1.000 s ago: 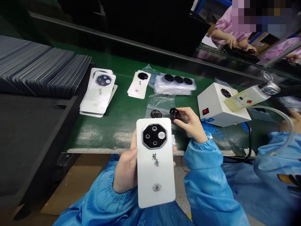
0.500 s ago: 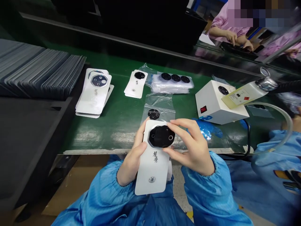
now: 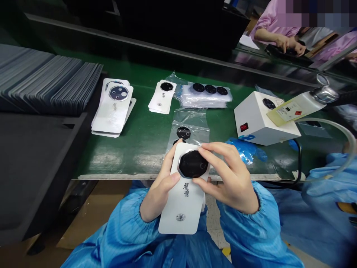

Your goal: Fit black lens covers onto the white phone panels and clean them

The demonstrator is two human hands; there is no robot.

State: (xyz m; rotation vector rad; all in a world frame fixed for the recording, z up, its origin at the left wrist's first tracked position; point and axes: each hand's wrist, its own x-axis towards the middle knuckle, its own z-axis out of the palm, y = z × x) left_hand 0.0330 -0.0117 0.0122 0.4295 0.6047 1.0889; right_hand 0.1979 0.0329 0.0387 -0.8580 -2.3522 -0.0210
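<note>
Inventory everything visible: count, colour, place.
Held panel: at least one, white, lower centre
Octagonal piece: one, black, over panel
Panel stack: one, white, left
Smaller panels: two-plus, white, middle
Bagged stack: one, clear, back
Discs: three, black, atop bagged stack
Flat bag: one, clear, middle
Box: one, white, right
Bottle: one, yellowish, at box
Film: one heap, blue, near box
Sheets: many, grey, far left
Bench: one, green, centre
Co-workers' sleeves: several, pink and blue, right
Left hand: one, bare, holding panel
Right hand: one, bare, holding piece

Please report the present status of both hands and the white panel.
Left hand grips white panel. Right hand holds black octagonal piece over panel's upper end. Nothing seen blocking; clear bag lies beyond panel.
</note>
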